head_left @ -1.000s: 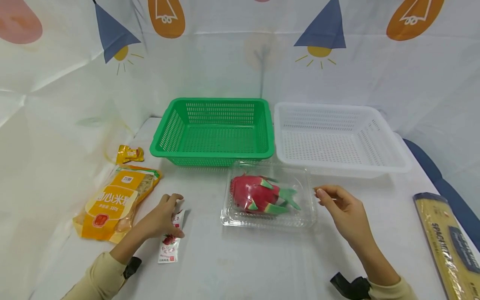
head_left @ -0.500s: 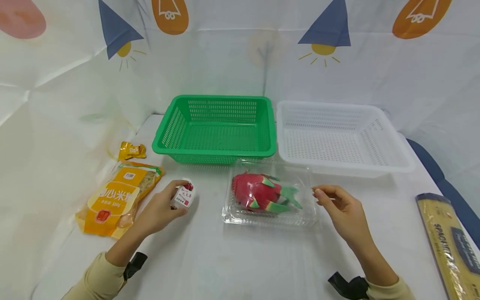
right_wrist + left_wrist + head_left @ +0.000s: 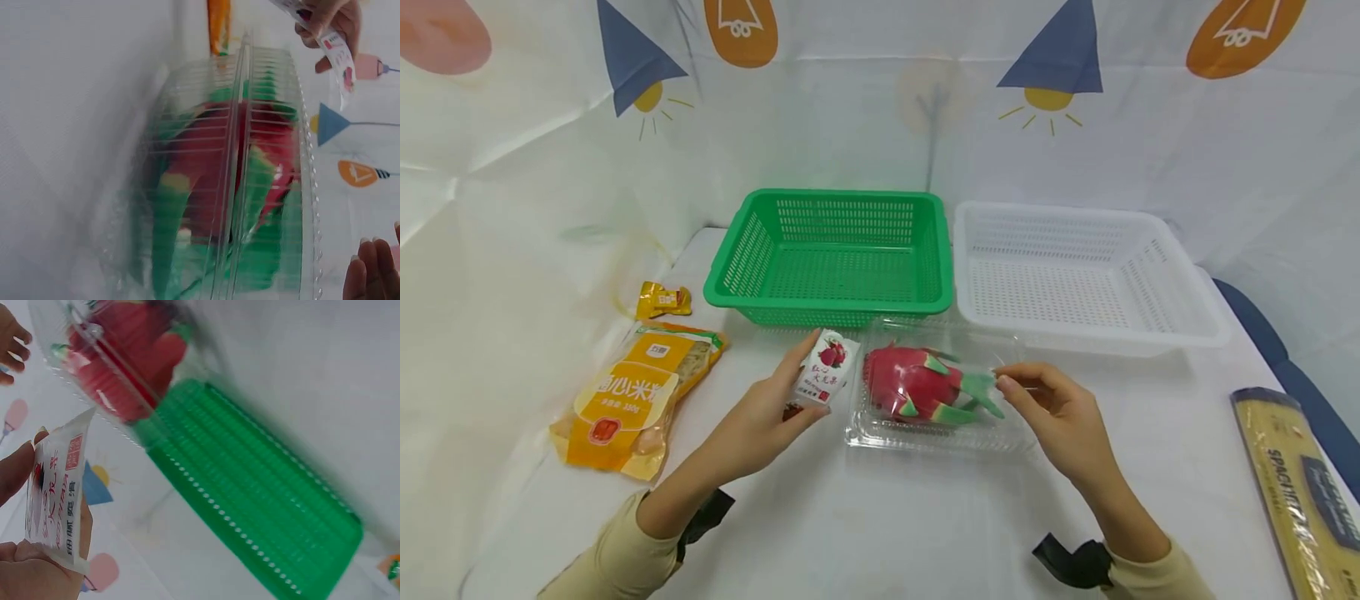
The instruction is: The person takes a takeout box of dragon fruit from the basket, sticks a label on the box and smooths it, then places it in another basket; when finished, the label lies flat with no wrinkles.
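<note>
Between thumb and fingers, my left hand [image 3: 760,425] holds a small white packet [image 3: 827,367] printed with red dragon fruit. It is raised beside the left edge of a clear plastic clamshell box [image 3: 880,438]. Inside that closed box lies a red dragon fruit [image 3: 910,382] with green tips. My right hand [image 3: 1063,425] hovers at the box's right end, thumb and forefinger close together in the head view. The right wrist view shows the fingers of this hand [image 3: 1022,371] relaxed and apart from the box, with nothing in them.
Behind the box stand a green basket [image 3: 827,310] and a white basket [image 3: 1090,327]. An orange bag of food [image 3: 625,404] and a small gold-wrapped piece [image 3: 664,301] lie at left. A spaghetti pack [image 3: 1292,483] lies at the right edge.
My left hand has picked up the white packet from the table and carried it right and forward to the box. My right hand has shifted left, over the box's right end.
</note>
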`<state>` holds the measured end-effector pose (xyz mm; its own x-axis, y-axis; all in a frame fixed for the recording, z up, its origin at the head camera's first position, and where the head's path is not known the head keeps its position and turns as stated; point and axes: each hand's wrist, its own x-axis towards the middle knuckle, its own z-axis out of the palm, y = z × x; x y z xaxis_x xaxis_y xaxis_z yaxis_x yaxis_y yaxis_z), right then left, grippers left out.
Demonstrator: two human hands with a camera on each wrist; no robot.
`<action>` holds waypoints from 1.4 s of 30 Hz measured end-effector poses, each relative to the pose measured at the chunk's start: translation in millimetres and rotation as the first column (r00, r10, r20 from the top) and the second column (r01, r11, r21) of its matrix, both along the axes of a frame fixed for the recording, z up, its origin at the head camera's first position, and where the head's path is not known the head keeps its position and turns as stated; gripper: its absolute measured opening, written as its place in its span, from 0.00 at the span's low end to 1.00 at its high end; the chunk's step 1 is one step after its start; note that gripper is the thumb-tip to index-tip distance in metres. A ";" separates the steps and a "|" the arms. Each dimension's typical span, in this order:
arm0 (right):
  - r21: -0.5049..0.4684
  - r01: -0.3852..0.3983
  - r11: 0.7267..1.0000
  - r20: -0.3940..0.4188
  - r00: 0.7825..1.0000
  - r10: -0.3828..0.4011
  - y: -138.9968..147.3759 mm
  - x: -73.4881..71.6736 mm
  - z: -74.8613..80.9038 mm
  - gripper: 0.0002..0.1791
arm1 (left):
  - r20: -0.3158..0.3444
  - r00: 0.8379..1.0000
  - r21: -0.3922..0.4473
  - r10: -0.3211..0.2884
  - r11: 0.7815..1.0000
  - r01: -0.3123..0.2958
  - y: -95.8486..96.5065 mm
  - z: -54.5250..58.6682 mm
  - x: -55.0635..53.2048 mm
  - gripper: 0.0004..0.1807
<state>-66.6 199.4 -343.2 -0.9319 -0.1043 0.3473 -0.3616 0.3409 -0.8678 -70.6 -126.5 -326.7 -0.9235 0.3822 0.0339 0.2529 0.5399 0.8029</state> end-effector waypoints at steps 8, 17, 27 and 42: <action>-0.007 -0.111 0.994 -0.055 0.992 0.110 -29.2 -8.8 7.1 0.08 | -0.044 0.995 0.018 -0.085 0.996 0.086 21.4 5.3 -1.2 0.34; -0.004 -0.165 0.986 -0.156 0.974 0.163 -52.6 -18.2 13.9 0.10 | -0.047 0.984 -0.043 -0.174 0.984 0.172 36.1 4.3 -2.1 0.29; 0.012 -0.200 0.980 -0.198 0.960 0.199 -66.0 -22.8 16.9 0.09 | -0.078 0.972 -0.065 -0.224 0.973 0.219 41.7 4.3 -0.4 0.26; 0.031 -0.210 0.977 -0.208 0.955 0.212 -69.7 -23.6 15.5 0.08 | -0.103 0.966 -0.065 -0.238 0.970 0.233 43.3 1.1 1.4 0.26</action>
<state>-90.2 129.7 -327.8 -0.7952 -0.2942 0.5301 -0.5988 0.2445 -0.7626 -69.2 -83.2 -325.6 -0.7989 0.5923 0.1043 0.4626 0.4944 0.7359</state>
